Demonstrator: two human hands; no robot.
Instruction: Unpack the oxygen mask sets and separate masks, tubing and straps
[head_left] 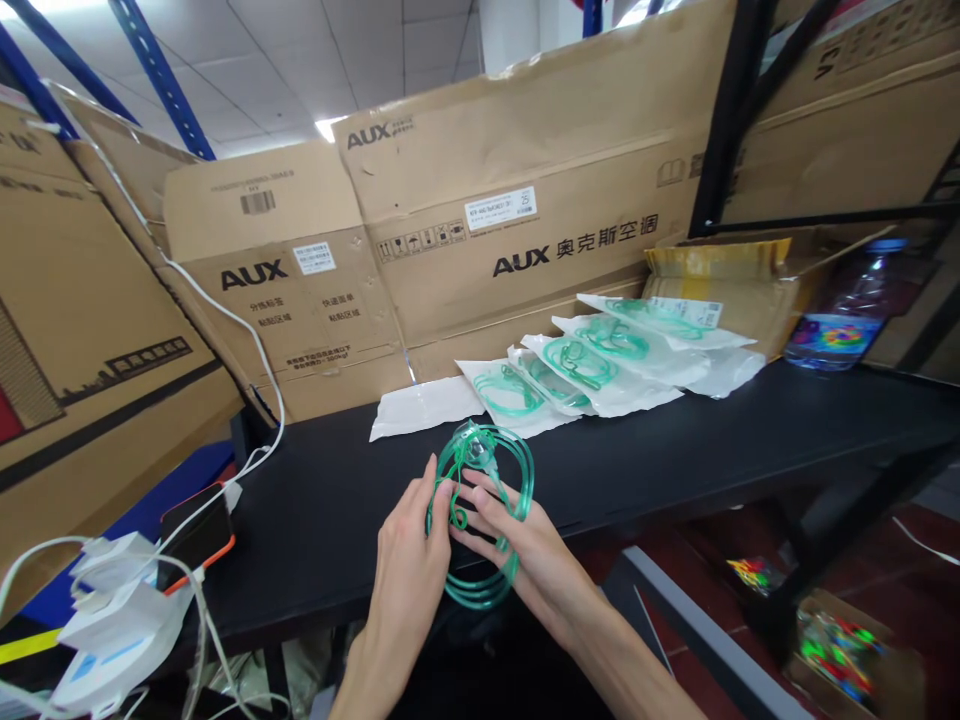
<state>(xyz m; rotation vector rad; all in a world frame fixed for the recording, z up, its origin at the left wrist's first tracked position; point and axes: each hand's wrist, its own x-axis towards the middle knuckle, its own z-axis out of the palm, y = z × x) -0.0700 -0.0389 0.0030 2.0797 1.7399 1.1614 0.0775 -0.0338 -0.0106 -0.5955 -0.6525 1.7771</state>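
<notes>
A green oxygen mask (474, 447) with its coiled tubing (480, 592) is held up between my two hands, in front of the black table's near edge. My left hand (417, 525) grips the left side of the coil, thumb and fingers closed on it. On the other side, my right hand (504, 515) reaches through the loops, its thumb bent over the tubing and its fingers towards the middle. A thin green strap (458, 515) hangs between the hands. Behind them lie several white packs (574, 362) with similar green tubing inside, overlapping in a row.
A blank white sheet (427, 407) lies left of the packs. Large cardboard boxes (450, 280) wall off the back. A capped bottle (844, 310) stands at the right. White chargers (120, 600), cables and a phone (196, 530) are at the left. Below right, a carton (855, 650) holds colourful pieces.
</notes>
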